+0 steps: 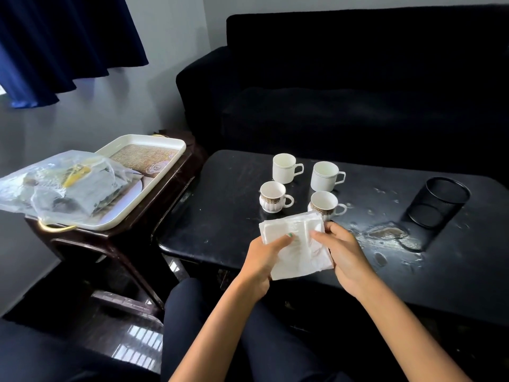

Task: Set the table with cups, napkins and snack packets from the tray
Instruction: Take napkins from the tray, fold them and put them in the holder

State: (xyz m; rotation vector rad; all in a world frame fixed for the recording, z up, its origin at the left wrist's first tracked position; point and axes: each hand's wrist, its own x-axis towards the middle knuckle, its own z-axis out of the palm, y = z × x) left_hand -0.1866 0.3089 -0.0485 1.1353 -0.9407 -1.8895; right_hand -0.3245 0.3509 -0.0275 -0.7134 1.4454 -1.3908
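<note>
seen from above, a seated person holds a small stack of white napkins (296, 245) over the near edge of a black coffee table (413, 271). left hand (263, 264) grips the stack from the left, thumb (285, 239) laid on top & fingers curled under. right hand (344, 252) is at the stack's right edge, thumb & forefinger (316, 235) pinching the top sheet, other fingers curled behind.

four cups already stand on the table just beyond the napkins, w/ handles to the right: two plain white cups (285, 168) at the back, two brown-banded cups (274, 196) in front. the nearer banded cup is partly hidden by the stack. a black mesh pen holder (440, 205) stands well apart to the right, near a worn, chipped patch of tabletop.

to the left, on a dark side table, a cream tray (162, 172) w/ a clear plastic bag (63, 186) lying on it. the bag looks to hold the snack packets, though contents can't be made out clearly.

likely step: peeling off one napkin. to do it well, keep the left grip firm so the stack doesn't fan, lift only the top layer by its corner w/ the right pinch, check it's a single sheet, then lay it flat beside a cup, clear of the rough patch. thin sheets cling & tear, so go slow.
</note>
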